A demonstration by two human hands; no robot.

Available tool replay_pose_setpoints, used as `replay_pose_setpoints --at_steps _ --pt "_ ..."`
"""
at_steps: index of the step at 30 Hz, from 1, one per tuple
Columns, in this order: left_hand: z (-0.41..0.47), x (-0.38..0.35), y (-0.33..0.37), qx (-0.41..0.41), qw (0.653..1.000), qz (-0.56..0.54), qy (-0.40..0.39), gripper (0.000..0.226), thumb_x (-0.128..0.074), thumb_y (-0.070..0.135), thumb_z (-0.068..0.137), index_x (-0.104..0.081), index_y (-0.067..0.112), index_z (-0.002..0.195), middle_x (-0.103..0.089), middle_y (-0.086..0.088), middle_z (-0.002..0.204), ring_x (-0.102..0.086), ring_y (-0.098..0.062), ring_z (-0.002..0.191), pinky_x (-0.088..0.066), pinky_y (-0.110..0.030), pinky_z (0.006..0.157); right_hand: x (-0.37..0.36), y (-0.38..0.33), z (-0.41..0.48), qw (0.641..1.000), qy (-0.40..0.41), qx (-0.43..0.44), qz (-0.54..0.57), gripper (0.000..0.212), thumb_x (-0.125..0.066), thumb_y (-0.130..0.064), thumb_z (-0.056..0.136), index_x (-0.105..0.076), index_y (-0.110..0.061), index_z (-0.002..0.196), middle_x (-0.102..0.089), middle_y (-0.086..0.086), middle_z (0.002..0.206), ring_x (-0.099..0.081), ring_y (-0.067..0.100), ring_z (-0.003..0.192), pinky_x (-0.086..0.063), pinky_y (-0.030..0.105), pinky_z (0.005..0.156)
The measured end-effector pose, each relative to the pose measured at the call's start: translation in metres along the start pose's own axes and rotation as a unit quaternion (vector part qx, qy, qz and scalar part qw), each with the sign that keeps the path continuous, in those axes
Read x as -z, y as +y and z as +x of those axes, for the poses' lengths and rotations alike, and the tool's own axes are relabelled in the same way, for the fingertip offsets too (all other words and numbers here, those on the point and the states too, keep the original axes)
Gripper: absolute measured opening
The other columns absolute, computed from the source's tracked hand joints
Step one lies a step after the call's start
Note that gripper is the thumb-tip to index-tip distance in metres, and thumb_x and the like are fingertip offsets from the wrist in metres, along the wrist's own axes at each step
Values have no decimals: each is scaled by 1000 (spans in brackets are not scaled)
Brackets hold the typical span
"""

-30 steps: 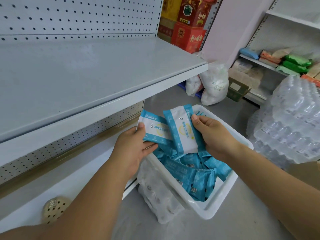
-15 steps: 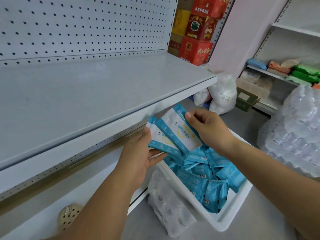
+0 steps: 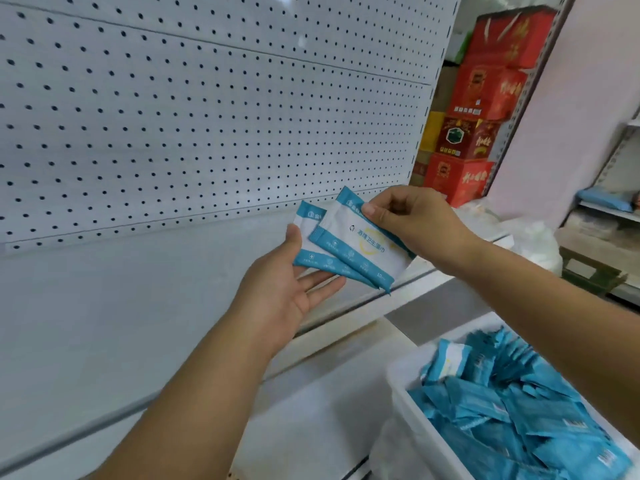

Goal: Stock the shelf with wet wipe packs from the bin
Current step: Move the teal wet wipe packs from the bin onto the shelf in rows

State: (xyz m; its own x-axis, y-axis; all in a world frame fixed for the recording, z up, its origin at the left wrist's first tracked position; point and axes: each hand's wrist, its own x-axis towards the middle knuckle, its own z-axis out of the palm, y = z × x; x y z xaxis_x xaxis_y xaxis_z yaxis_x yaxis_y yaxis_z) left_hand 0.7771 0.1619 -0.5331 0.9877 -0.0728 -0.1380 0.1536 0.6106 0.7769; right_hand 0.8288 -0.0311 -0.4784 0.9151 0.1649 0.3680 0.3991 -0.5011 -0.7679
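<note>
The front pack (image 3: pixel 353 251) and rear pack (image 3: pixel 308 220) are overlapping loosely above the shelf (image 3: pixel 138 306). If either grip slackens, one is likely going to slip and drop past the shelf edge. The right hand (image 3: pixel 412 226) is pinching the front pack's top corner. The left hand (image 3: pixel 287 289), fingers nearly straight, is thumb-pinching the rear pack.

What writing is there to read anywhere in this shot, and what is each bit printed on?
"酒精卫生湿巾": on the front pack, pinched by the right hand.
"10": on the same pack's lower blue band; what follows is blurred.
Too small to read: logo text on the rear pack held by the left hand.
Too blurred: yellow characters on the red boxes, print on the binned packs.
</note>
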Motion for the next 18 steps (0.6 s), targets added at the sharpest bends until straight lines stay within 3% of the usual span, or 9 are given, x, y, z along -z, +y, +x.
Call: replay_pose_setpoints --at_steps 4,7,11,14,18 --pt "-12 43 41 -51 997 52 28 44 -61 43 93 -65 7 118 -74 -14 113 -73 -34 98 -60 -43 82 -59 -29 24 999 -27 32 33 24 -75 -36 88 -73 -12 86 -73 -3 82 -63 3 62 -50 22 51" --pt "-26 76 61 -88 992 83 42 33 -69 30 90 -66 5 112 -75 -13 108 -73 -33 98 -60 -41 83 -101 -51 35 994 -66 43 70 21 -78 -35 85 -74 -16 83 -71 -15 79 -64 1 62 -51 18 52" --pt "-43 112 78 -129 983 108 78 27 -69 17 91 -66 4 115 -75 -13 108 -73 -31 99 -61 -40 82 -151 -81 42 985 -130 75 84 18 -79 -33 85 -75 -15 83 -71 -11 79 -64 1 63 -48 14 54" --pt "-57 135 91 -159 975 101 116 23 -66 13 94 -66 3 114 -75 -13 107 -73 -31 98 -60 -42 83 -178 -102 47 979 -168 77 88 24 -77 -36 87 -75 -13 90 -76 1 86 -65 4 68 -50 16 58" --pt "-80 162 114 -199 961 103 163 23 -62 14 97 -64 2 116 -75 -14 108 -74 -30 98 -61 -41 82 -195 -126 54 954 -278 87 69 31 -71 -44 88 -73 -19 107 -77 -7 100 -71 3 87 -52 16 69"
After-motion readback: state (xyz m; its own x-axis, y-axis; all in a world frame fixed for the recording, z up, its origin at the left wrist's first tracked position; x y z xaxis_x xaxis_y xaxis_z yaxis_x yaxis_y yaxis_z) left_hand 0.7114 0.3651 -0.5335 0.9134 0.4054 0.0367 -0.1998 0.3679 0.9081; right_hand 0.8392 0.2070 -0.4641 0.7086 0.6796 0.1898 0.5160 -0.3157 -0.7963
